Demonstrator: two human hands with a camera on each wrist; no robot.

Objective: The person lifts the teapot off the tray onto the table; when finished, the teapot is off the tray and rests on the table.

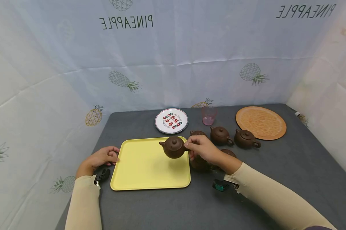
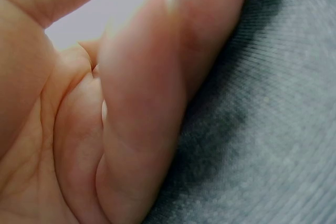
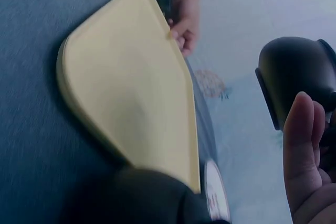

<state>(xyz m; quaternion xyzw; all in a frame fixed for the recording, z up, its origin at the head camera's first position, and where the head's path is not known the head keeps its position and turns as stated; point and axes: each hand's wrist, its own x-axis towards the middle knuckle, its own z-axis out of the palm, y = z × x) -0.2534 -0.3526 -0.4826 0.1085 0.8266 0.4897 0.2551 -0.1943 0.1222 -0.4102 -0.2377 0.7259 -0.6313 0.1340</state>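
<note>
A brown teapot point(image 1: 173, 147) hangs above the right part of a yellow tray point(image 1: 144, 187), its spout toward the left. My right hand point(image 1: 203, 148) pinches it by the handle side; fingers cover the handle itself. In the right wrist view the held teapot point(image 3: 296, 77) looks dark beside the fingertips. At the tray's left edge, my left hand point(image 1: 102, 156) holds the rim, thumb over it and fingers curled outside. The left wrist view shows only those curled fingers point(image 2: 142, 108) close up, next to grey cloth. More brown teapots point(image 1: 220, 135) stand right of the tray, some partly hidden by my right hand.
A white plate point(image 1: 171, 120) with red writing lies behind the tray. Beside it stands a pinkish clear cup point(image 1: 208, 116). A round orange-brown mat point(image 1: 260, 123) lies at the back right. Grey cloth point(image 1: 150, 210) covers the table; a pineapple-print curtain point(image 1: 176, 64) hangs behind.
</note>
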